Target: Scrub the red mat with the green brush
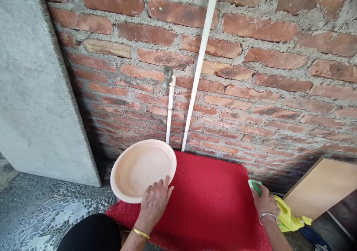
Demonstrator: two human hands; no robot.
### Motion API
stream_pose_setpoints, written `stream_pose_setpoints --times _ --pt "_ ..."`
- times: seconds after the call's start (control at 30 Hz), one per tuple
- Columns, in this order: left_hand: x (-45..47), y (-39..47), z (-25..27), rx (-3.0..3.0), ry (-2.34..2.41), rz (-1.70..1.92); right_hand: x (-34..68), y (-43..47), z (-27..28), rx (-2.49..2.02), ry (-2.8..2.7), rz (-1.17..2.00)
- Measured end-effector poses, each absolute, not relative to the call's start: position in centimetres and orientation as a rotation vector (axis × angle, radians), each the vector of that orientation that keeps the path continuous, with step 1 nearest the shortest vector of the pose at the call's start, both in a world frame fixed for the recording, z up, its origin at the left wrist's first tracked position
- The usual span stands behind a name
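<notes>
- The left hand point(154, 202) is lying over the near right rim of the basin point(139, 171), fingers reaching inside; whether it is gripping or only resting, I cannot tell.
- The basin is sitting at the far left corner of the red mat point(209, 195), dark specks showing on its bottom.
- The right hand point(264, 202) is grasping a green-bristled brush point(255, 187) by the mat's right edge; whether the brush is touching the mat, I cannot tell.
- A yellow bottle point(287, 215) is lying just beyond that hand, partly hidden.
- A tan board point(325, 187) is standing farther right.
- A tap point(167, 80) is jutting from the brick wall point(251, 72), and a white pipe point(199, 68) is running down beside it.
- A grey slab point(41, 87) is standing at left, above the wet floor point(64, 214).
</notes>
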State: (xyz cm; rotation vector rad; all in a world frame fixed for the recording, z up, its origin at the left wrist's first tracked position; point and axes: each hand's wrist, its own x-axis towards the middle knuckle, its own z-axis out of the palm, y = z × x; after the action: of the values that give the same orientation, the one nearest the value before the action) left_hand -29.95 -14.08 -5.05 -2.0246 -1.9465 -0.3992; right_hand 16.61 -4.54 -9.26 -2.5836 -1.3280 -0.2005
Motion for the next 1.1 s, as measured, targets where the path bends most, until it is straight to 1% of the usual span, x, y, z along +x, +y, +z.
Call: stream_pose_setpoints --times 0.07,0.13,0.33,0.43,0.5,0.6,0.8,0.93,1.1 --pt "-29.9 -14.1 -5.1 -2.025 -1.954 -0.387 16.0 -4.4 -9.5 -2.517 -1.341 -0.197" --pt "-29.9 -14.2 -5.1 -2.024 -1.955 -0.373 13.0 -3.6 -9.7 -2.381 -1.492 -0.165" --pt "-30.1 -14.0 -5.4 -2.055 -1.982 -0.369 -3.9 -1.3 -9.5 -1.812 -2.051 0.016" --pt "-30.3 -14.1 -6.0 -2.044 -1.947 -0.356 -11.2 -1.5 -9.3 -1.655 -2.266 0.059" --pt "-30.4 -14.2 -6.4 -2.029 -1.924 -0.353 -13.9 -1.6 -9.0 -1.625 -2.360 0.082" --pt "-30.4 -14.4 -6.5 -2.032 -1.922 -0.352 -13.9 -1.0 -8.7 -1.707 -2.359 0.081" --pt "-30.4 -14.3 -7.1 -2.050 -1.965 -0.399 -9.5 1.1 -7.8 -2.012 -2.096 0.013" --pt "-30.7 -14.2 -8.1 -2.076 -1.962 -0.472 -12.9 1.6 -7.6 -1.902 -2.172 0.034" --pt "-31.0 -14.6 -8.6 -2.073 -1.944 -0.424 -16.9 2.8 -8.0 -1.771 -2.317 0.078"
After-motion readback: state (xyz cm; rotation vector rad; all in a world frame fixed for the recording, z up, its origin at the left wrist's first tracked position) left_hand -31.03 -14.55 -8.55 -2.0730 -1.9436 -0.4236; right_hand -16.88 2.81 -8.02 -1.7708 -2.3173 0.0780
